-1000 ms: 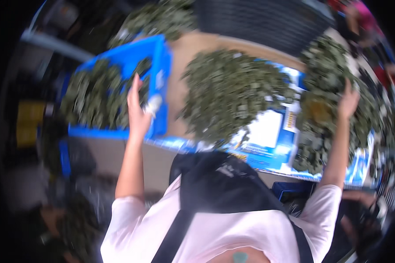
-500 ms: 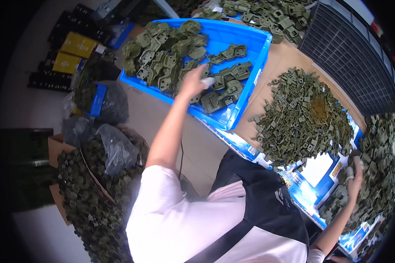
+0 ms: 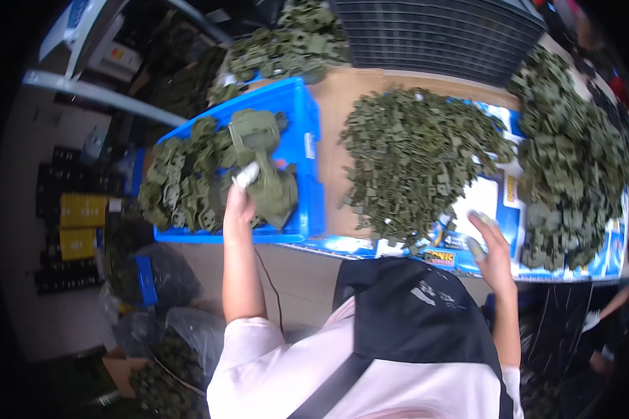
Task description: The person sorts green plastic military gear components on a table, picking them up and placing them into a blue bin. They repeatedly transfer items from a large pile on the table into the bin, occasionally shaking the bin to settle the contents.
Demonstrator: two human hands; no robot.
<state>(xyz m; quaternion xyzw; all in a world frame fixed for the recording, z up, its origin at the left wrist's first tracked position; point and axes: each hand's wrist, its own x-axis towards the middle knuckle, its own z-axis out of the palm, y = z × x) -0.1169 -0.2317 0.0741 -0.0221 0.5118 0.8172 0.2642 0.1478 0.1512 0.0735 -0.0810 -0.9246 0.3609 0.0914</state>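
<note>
My left hand (image 3: 239, 208), with white covering on a fingertip, is over the blue bin (image 3: 316, 202). Its fingers are closed on a large olive-green moulded plastic part (image 3: 276, 195), which looks raised above the others and partly hides the fingers. More such green parts (image 3: 182, 178) fill the bin's left side. My right hand (image 3: 495, 257) has pale coverings on its fingertips. Its fingers are apart and nothing is in them. It hovers by a white and blue printed cardboard sheet (image 3: 479, 199), just right of a heap of small green plastic pieces (image 3: 412, 160).
Another heap of green parts (image 3: 569, 181) lies at the right end of the table. A dark slatted crate (image 3: 440, 38) stands at the back, with more green parts (image 3: 286, 49) left of it. A grey metal bar (image 3: 112, 98) crosses the far left. Another person's gloved hand (image 3: 591, 320) shows at lower right.
My view has turned, so the table now runs more level. My left hand has closed on a large green part and raised it. The right hand has come in from the right-hand heap toward the cardboard.
</note>
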